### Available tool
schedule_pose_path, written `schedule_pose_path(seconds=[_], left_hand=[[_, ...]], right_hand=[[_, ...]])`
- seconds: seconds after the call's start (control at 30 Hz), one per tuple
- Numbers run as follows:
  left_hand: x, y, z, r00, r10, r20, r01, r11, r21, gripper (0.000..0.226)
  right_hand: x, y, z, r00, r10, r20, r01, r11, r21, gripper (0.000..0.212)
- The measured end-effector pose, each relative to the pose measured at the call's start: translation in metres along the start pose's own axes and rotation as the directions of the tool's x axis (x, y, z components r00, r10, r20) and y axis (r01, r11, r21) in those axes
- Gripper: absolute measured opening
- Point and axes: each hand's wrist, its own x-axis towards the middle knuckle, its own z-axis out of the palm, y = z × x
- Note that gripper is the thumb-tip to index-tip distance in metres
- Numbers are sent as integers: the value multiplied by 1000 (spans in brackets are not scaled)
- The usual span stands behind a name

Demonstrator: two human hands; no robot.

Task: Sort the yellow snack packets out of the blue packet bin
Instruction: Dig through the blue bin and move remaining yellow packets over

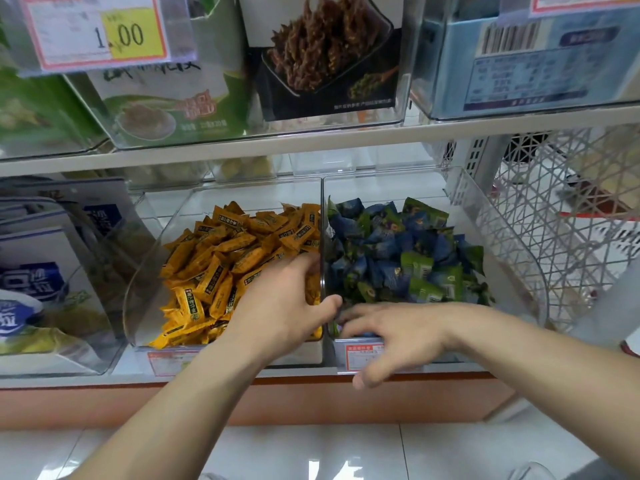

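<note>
Two clear bins stand side by side on the lower shelf. The left bin (145,289) holds a heap of yellow snack packets (221,268). The right bin (502,244) holds blue packets (388,244) mixed with green ones (422,271); no yellow packet shows among them. My left hand (287,306) lies over the right side of the yellow heap, fingers dipping into the packets, thumb spread across the wall between the bins. My right hand (391,334) reaches into the front of the blue bin, its fingers on the packets and its thumb hanging outside over the price label (360,355).
A clear bin of blue-and-white boxes (45,271) stands to the left. The shelf above (311,140) carries more bins and a 1.00 price tag (97,32). A white wire basket (568,220) stands to the right. Below are an orange base (311,400) and a tiled floor.
</note>
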Motion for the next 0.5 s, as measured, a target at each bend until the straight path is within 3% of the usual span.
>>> schedule_pose_path(seconds=[0.2, 0.33, 0.43, 0.5], left_hand=[[-1, 1, -2, 1000, -18, 10, 18, 999, 33, 49], [0, 2, -3, 999, -36, 24, 35, 999, 14, 50], [0, 2, -3, 999, -31, 25, 31, 1000, 1, 50], [0, 2, -3, 999, -37, 25, 37, 999, -13, 50]], right_hand=[[-5, 2, -12, 961, 264, 79, -238, 940, -245, 90], [-30, 23, -21, 977, 212, -23, -213, 971, -107, 88], [-43, 30, -25, 970, 199, -139, -218, 965, -143, 98], [-47, 32, -26, 948, 215, -232, -259, 950, -177, 92]])
